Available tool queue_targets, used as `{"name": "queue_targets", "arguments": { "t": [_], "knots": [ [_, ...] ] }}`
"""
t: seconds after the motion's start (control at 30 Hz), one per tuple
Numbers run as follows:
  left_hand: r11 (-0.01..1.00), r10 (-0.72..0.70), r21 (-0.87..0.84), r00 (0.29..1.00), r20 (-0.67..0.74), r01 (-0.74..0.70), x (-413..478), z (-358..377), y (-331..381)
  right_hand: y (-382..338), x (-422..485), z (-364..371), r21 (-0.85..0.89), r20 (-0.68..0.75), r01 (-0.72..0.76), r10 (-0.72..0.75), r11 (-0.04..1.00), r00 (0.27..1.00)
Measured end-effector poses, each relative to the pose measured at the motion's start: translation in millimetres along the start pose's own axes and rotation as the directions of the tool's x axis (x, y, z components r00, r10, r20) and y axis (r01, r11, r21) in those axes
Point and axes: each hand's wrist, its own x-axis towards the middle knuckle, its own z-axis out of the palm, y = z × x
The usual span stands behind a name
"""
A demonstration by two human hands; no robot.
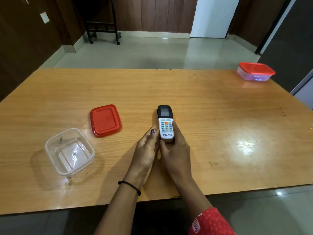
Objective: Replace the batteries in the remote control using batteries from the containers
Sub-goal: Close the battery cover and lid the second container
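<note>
A white and black remote control point(165, 122) lies face up on the wooden table point(220, 124), buttons and screen showing. My right hand point(176, 148) wraps around its near end and right side. My left hand point(147, 146) rests against its left side, thumb beside the keypad. An open clear container point(69, 150) stands at the near left with nothing visible inside. Its red lid point(105, 120) lies flat just behind it. A second clear container with a red lid on point(255, 71) sits at the far right corner; something bluish shows through its wall. No loose batteries are visible.
The table's near edge runs just below my wrists. A black band is on my left wrist and a red sleeve covers my right arm. Beyond the table are a tiled floor and a black wheeled stand point(103, 19).
</note>
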Motion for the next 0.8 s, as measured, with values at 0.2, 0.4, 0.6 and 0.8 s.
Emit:
{"name": "queue_targets", "arguments": {
  "t": [0.2,0.4,0.6,0.8],
  "knots": [
    [0.958,0.273,0.141,0.946,-0.176,-0.25,-14,-22,31,-35,-8,7,0.028,-0.03,0.137,-0.136,0.99,0.99],
    [0.814,0.58,0.403,0.579,-0.573,-0.418,-42,-86,61,-78,18,83,-0.164,0.329,0.087,-0.029,0.983,0.944],
    [0.849,0.528,0.454,0.473,-0.706,-0.27,-50,-146,76,-96,40,144,-0.479,0.297,0.065,0.092,0.876,0.951],
    [0.95,0.312,0.222,0.612,-0.727,-0.22,-52,-162,80,-106,49,139,-0.335,0.268,-0.035,0.131,0.941,0.954]
  ]
}}
